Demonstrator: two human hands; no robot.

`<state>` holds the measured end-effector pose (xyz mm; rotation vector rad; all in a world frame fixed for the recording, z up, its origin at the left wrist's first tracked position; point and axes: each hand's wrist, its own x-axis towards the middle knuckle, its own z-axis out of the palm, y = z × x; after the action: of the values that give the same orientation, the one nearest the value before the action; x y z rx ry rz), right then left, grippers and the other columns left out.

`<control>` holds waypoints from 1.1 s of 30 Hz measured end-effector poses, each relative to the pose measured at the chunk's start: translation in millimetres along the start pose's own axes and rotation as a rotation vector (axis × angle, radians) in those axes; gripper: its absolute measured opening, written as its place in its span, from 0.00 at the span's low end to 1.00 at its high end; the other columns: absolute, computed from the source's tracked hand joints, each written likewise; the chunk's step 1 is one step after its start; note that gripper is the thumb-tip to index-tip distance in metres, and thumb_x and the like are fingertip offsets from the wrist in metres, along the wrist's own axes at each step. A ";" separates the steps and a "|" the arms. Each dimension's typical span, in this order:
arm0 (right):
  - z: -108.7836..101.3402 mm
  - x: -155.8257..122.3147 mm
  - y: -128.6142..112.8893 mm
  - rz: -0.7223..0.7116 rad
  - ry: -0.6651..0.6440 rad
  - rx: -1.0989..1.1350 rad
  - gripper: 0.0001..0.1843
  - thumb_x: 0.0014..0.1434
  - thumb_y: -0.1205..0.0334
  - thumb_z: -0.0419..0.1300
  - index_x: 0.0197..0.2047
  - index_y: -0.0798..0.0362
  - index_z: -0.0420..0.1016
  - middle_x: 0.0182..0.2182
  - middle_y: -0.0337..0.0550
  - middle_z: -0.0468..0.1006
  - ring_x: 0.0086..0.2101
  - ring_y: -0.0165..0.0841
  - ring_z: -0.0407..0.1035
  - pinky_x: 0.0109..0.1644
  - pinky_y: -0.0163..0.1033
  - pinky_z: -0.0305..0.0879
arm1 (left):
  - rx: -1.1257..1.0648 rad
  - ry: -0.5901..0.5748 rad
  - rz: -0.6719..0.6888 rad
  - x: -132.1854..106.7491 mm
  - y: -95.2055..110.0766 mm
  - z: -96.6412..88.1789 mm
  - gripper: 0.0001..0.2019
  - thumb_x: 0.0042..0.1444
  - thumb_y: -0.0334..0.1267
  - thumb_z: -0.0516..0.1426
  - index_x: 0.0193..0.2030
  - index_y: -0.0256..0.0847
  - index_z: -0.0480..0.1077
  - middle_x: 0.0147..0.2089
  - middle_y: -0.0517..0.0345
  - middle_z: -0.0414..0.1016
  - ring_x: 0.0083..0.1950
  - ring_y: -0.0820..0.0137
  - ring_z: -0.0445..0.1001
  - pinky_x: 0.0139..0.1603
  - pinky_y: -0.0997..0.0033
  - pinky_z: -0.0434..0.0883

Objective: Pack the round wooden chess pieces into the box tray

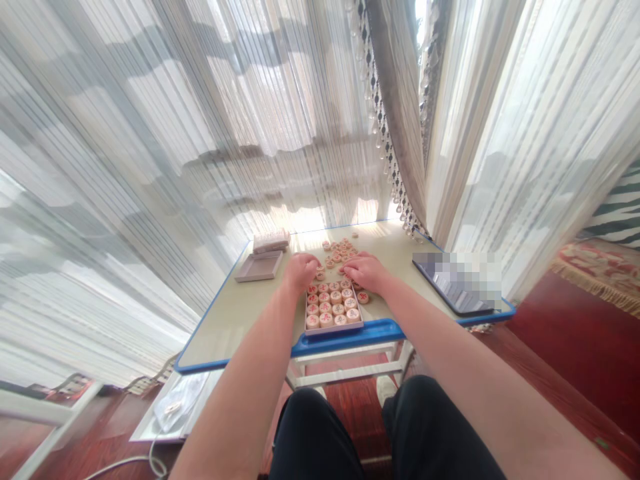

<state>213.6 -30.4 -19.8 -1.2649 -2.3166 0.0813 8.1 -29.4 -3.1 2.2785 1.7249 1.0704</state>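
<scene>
A shallow box (pixel 360 325) at the table's near edge holds rows of round wooden Chinese chess pieces (pixel 325 308), some with red characters and some with dark ones. Just beyond its far left corner is my left hand (pixel 302 268), closed, its fingertips at a Chinese chess piece (pixel 321 269). My right hand (pixel 367 271) reaches in past the box's far right corner. Its fingers are bent together low over pieces, and what they hold is hidden. One loose piece (pixel 363 297) lies against the box's right side. Farther back, more loose pieces (pixel 341 252) are scattered.
On the left of the blue-edged table (pixel 220 333) lie an open box lid (pixel 259 266) and a pale packet (pixel 271 241). A dark tablet (pixel 450 287) rests at the right. Sheer curtains (pixel 280 133) hang behind the table. My knees are below its front edge.
</scene>
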 end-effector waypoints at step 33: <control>-0.4 -6.2 1.1 0.173 0.110 0.012 0.10 0.52 0.59 0.57 0.34 0.49 0.79 0.35 0.41 0.80 0.43 0.39 0.64 0.49 0.40 0.59 | -0.333 0.258 -0.430 -47.9 0.5 -2.4 0.12 0.43 0.37 0.47 0.21 0.40 0.70 0.28 0.54 0.76 0.35 0.65 0.72 0.37 0.69 0.66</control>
<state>217.5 -34.8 -22.2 -1.4254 -2.1081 0.0817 1.5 -72.3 -23.7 1.5385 1.8365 1.4582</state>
